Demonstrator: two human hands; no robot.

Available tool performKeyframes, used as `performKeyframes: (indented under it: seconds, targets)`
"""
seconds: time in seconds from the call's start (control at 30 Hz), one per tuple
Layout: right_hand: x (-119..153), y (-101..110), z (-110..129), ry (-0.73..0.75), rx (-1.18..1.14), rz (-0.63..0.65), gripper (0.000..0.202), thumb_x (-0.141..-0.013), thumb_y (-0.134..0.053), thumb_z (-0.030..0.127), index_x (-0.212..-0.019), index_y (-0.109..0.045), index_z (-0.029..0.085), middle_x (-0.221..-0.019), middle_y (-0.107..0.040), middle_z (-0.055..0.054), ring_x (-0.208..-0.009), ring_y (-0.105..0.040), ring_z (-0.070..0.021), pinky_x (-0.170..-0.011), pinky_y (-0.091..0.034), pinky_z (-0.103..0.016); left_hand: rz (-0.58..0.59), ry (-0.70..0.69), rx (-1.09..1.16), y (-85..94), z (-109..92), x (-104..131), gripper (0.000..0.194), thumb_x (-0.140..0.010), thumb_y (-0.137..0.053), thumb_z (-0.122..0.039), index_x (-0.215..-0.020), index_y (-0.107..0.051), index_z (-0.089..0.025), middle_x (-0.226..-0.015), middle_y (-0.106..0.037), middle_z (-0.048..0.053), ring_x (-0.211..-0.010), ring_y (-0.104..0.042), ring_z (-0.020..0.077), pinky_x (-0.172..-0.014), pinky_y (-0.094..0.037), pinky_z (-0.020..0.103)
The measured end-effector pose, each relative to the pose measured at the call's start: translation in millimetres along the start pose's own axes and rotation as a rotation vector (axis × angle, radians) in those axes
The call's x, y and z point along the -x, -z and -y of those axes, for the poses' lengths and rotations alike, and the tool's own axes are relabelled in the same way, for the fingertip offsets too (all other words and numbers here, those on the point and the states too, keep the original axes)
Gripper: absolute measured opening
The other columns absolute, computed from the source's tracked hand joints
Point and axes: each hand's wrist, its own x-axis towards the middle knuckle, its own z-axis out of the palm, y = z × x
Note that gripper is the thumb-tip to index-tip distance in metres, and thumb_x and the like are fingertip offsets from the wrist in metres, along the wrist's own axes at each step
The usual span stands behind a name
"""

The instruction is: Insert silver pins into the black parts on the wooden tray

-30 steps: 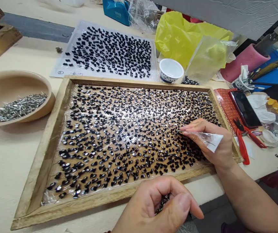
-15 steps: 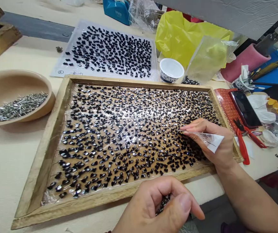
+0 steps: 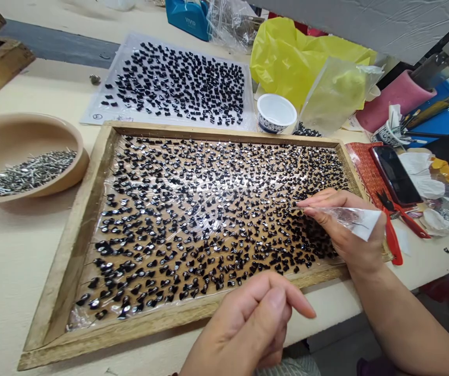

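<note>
My right hand (image 3: 350,224) pinches a small clear plastic cone (image 3: 359,222) with whitish stuff at its wide end, over the right part of a wooden-framed tray (image 3: 58,261). Its thumb and forefinger meet just above the black pieces (image 3: 177,250), which cover the tray's plastic-lined bottom and carry shiny round metal heads. At the near edge of the tray my left hand (image 3: 253,326) is curled, thumb against the bent forefinger. Small black pieces showed inside it a moment ago; its palm is now hidden.
A beige bowl (image 3: 78,146) of metal pins stands left. Behind the tray lie a white sheet (image 3: 105,102) with black pieces, a white cup (image 3: 277,112) and a yellow bag (image 3: 287,57). Red-handled pliers (image 3: 392,237) and a phone (image 3: 396,175) lie right.
My right hand has shifted slightly right with the cone, whose wide end swung right. My left hand has closed further and moved a little left and up, hiding the black pieces inside.
</note>
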Motion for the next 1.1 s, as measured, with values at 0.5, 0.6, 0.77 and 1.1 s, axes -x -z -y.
performKeyframes:
  seconds: [0.5, 0.6, 0.77, 1.1]
  targets:
    - [6, 10, -5, -0.018, 0.148, 0.099, 0.005, -0.075, -0.069, 0.018, -0.077, -0.065, 0.022, -0.08, -0.069, -0.003, -0.079, -0.066, -0.0174, -0.075, -0.054, -0.036, 0.019, -0.034, 0.1, -0.9, 5, -5, 0.016, -0.091, -0.05, -0.034, -0.094, -0.049, -0.018, -0.058, -0.052, -0.004, -0.042, -0.017, 0.0031, -0.042, -0.013, 0.018]
    - [5, 11, -7, -0.007, 0.148, 0.129, 0.007, -0.075, -0.069, 0.016, -0.077, -0.065, 0.021, -0.08, -0.069, -0.003, -0.078, -0.066, -0.0166, -0.074, -0.054, -0.034, 0.017, -0.006, 0.077, 1.1, 5, -4, 0.022, -0.092, -0.046, -0.037, -0.084, -0.049, -0.018, -0.053, -0.054, -0.003, -0.038, -0.015, 0.0027, -0.041, -0.01, 0.018]
    - [4, 10, -7, 0.008, 0.143, 0.132, 0.008, -0.074, -0.07, 0.015, -0.076, -0.065, 0.021, -0.079, -0.068, -0.003, -0.077, -0.066, -0.016, -0.074, -0.053, -0.033, 0.033, 0.015, -0.011, 3.8, 6, -3, 0.035, -0.087, -0.05, -0.048, -0.072, -0.052, -0.016, -0.042, -0.042, -0.007, -0.037, -0.02, 0.0042, -0.041, -0.011, 0.019]
    - [5, 10, -8, 0.013, 0.158, 0.114, 0.007, -0.074, -0.07, 0.015, -0.075, -0.065, 0.021, -0.079, -0.068, -0.003, -0.078, -0.066, -0.0169, -0.075, -0.053, -0.035, -0.065, -0.047, -0.075, -1.9, 4, -4, 0.041, -0.085, -0.052, -0.052, -0.064, -0.053, -0.016, -0.045, -0.034, -0.007, -0.044, -0.024, 0.0068, -0.047, -0.017, 0.023]
